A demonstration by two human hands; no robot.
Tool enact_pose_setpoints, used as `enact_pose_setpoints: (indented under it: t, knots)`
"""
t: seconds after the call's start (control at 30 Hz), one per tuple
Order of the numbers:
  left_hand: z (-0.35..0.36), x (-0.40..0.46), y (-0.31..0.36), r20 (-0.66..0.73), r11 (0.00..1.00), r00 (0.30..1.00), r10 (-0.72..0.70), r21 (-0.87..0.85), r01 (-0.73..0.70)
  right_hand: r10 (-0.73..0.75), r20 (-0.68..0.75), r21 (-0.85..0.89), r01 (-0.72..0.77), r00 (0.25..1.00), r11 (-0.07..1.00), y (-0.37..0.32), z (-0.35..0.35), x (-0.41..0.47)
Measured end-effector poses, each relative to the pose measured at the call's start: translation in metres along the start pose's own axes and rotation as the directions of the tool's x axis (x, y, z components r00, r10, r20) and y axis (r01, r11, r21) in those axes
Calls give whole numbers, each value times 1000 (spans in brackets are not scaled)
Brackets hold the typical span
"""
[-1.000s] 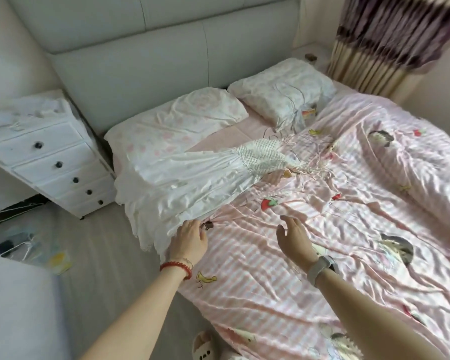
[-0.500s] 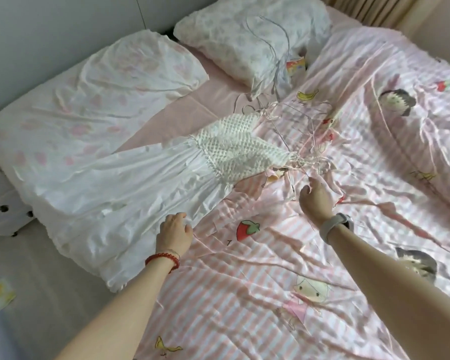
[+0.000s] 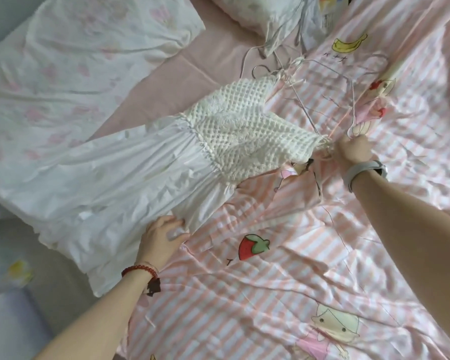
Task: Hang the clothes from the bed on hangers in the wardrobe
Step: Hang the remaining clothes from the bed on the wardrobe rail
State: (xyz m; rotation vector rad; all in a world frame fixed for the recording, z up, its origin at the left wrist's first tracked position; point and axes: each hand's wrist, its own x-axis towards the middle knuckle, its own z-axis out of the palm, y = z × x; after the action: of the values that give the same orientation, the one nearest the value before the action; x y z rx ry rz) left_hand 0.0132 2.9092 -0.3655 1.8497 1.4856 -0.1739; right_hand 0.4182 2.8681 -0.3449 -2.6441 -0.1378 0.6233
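Hidden, cropped and blurred parts

The right hand (image 3: 353,149) has its fingers curled away from the camera at the dress (image 3: 166,165) strap corner, so whether they pinch the strings or a wire hanger (image 3: 322,81) cannot be told. The tangle of hangers and strings at 1 o'clock is too thin to separate. The second pillow (image 3: 257,11) at 12 o'clock is cut by the top edge, as is a colourful packet (image 3: 330,3) beside it. The quilt (image 3: 322,255) blurs at 2 o'clock. A yellow item (image 3: 18,271) on the floor at 8 o'clock is too blurred to identify.
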Motion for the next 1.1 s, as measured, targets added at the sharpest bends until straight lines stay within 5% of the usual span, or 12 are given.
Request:
enact_pose_setpoints:
  t: [0.23, 0.63, 1.1]
  knots:
    - [-16, -12, 19, -110, 995, 994, -27, -100, 16, -41, -10, 231, 42, 999, 972, 1, 2, -28]
    - [-85, -87, 38, -437, 970, 894, -99, -243, -11, -344, -30, 264, 339, 938, 903, -8, -56, -139]
    - [-200, -306, 15, -848, 830, 489, -203, -414, -373, -677, -16, 446, 611, 736, 654, 38, -113, -364]
